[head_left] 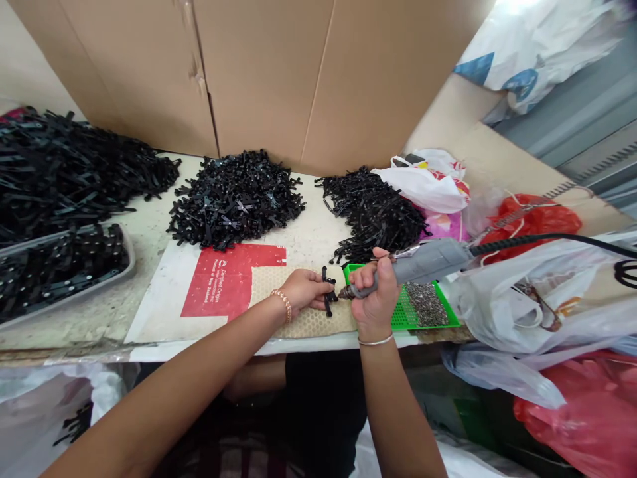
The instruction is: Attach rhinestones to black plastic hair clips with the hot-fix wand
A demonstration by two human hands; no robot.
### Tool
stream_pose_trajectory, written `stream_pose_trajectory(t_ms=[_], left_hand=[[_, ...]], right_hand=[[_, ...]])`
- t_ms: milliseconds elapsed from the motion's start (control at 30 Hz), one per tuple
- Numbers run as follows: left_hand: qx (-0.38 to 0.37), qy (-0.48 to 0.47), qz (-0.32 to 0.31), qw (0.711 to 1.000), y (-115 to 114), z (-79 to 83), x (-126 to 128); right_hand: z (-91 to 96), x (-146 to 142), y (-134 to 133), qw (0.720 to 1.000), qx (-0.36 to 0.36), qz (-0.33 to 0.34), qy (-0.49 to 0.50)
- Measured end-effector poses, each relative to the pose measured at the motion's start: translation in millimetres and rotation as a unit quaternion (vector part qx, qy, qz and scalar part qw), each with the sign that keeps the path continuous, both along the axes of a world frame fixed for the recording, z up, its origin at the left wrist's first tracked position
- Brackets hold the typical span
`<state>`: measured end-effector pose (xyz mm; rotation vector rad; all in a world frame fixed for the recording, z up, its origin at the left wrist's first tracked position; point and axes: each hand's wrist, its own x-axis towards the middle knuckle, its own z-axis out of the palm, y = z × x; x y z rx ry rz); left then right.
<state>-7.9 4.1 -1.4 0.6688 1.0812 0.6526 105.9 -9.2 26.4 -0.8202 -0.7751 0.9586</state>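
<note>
My left hand (304,292) rests on a perforated beige mat (303,322) and pinches a small black plastic piece (328,292) at its fingertips. My right hand (375,292) grips a grey corded rotary tool (423,262), with its metal tip almost at the black piece. The tip's exact contact is hard to tell. Just behind my right hand lies a green mesh tray (423,312) holding a heap of small grey bits (425,304).
Heaps of black plastic pieces (236,198) lie across the table (149,265), with a grey tray of them (64,272) at left. Cardboard panels (263,73) stand behind. Plastic bags (537,299) crowd the right side, and the tool's black cord (562,240) runs right.
</note>
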Motion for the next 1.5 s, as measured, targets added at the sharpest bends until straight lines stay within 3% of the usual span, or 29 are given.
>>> stream_pose_trajectory(t_ms=[367, 733, 900, 1033, 1167, 1267, 1367, 1500], left_hand=[[-0.001, -0.006, 0.001, 1.0, 0.8, 0.7, -0.8], [-0.016, 0.017, 0.026, 0.999, 1.3, 4.0, 1.1], [-0.012, 0.01, 0.024, 1.0, -0.6, 0.9, 1.4], [0.003, 0.005, 0.014, 1.0, -1.4, -2.2, 0.4], [-0.019, -0.001, -0.003, 1.0, 0.2, 0.2, -3.0], [-0.02, -0.004, -0.006, 1.0, 0.2, 3.9, -5.9], [-0.015, -0.004, -0.015, 1.0, -1.5, 7.7, -8.0], [-0.012, 0.001, -0.022, 1.0, -3.3, 9.9, -9.0]], right_hand=[[-3.0, -4.7, -2.2, 0.999, 0.016, 0.009, -0.042], [-3.7, -1.9, 5.0, 0.988, 0.024, 0.145, -0.055], [-7.0, -8.2, 0.3, 0.986, 0.021, 0.146, -0.076], [4.8, 3.7, -6.2, 0.992, 0.039, 0.089, -0.075], [16.5, 50.2, 2.1, 0.99, 0.075, -0.08, -0.091], [8.6, 89.7, 14.8, 0.978, 0.042, -0.182, -0.095], [-5.8, 113.6, 21.7, 0.975, 0.014, -0.208, -0.083], [-14.2, 121.5, 20.6, 0.977, 0.015, -0.199, -0.075]])
